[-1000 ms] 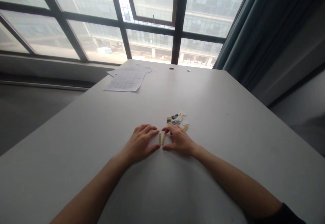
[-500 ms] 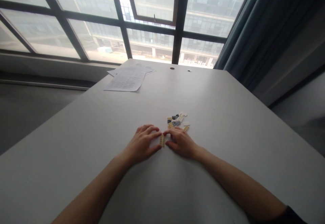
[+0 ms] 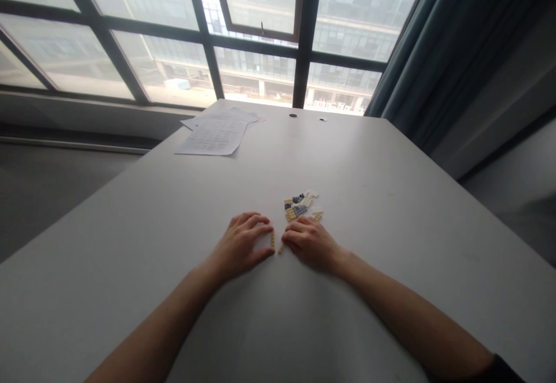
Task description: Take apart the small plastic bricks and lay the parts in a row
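Observation:
My left hand (image 3: 245,243) rests on the table with thumb and forefinger closed on the two ends of a narrow yellow studded toy-brick strip (image 3: 273,239). Just to its right, my right hand (image 3: 311,243) has its fingertips pinched on a second yellow strip (image 3: 280,249). That strip lies slanted, its upper part hidden under the fingers. A small gap separates the two strips. Right beyond my right hand is a loose pile of building pieces: yellow plates (image 3: 290,214), a grey plate (image 3: 299,210), dark pieces (image 3: 298,199) and white plates (image 3: 308,199).
Printed paper sheets (image 3: 215,137) lie at the far left of the white table (image 3: 356,186). Two round cable holes, one of them a dark hole (image 3: 293,115), sit near the far edge. Behind stand a window (image 3: 256,55) and a dark curtain (image 3: 417,47).
The two yellow strips, side by side before, have come apart. My right hand has closed its fingers on one and turned it aslant; my left hand keeps the other, slightly further left.

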`<state>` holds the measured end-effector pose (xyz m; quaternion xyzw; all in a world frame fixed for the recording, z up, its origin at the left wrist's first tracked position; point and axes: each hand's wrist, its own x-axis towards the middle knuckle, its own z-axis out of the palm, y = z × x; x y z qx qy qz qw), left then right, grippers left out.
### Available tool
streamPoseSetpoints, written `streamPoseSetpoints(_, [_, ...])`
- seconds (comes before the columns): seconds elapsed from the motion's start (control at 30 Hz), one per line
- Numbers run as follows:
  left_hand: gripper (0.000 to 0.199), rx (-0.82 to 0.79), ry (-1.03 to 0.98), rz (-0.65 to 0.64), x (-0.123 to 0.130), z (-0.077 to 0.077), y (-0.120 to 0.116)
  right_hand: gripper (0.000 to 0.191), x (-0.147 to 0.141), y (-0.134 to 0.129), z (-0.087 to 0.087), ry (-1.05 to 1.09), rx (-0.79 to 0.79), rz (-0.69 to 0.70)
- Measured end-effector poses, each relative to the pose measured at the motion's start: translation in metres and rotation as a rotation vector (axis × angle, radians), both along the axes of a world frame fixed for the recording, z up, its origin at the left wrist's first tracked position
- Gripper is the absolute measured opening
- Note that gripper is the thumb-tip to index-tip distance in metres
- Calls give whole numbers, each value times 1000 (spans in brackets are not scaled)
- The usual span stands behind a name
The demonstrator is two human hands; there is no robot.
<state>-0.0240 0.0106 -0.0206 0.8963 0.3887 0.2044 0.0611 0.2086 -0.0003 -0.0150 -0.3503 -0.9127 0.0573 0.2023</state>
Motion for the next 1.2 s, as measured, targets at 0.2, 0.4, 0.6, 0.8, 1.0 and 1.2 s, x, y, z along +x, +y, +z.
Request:
streamPoseSetpoints(0.2, [38,17,2,23,-2,0,0,12,-10,-8,4,37,-59,-149])
streamPoseSetpoints(0.4, [36,20,-10,18,0,2,-2,29,-15,-15,4,282,-292,-126])
streamPoseSetpoints(0.6, [37,6,-37,-14,-1,2,-1,25,-10,-19,-1,260,-269,-216])
streamPoseSetpoints(0.8, [35,-16,-44,-40,0,3,-2,26,-17,-19,-6,242,-239,-221])
streamPoseSetpoints(1.0, [37,-31,-23,-39,0,2,-2,28,-17,-18,-6,241,-236,-205])
streamPoseSetpoints(1.2, [37,-28,-41,-46,0,2,-2,28,-16,-18,-6,256,-245,-201])
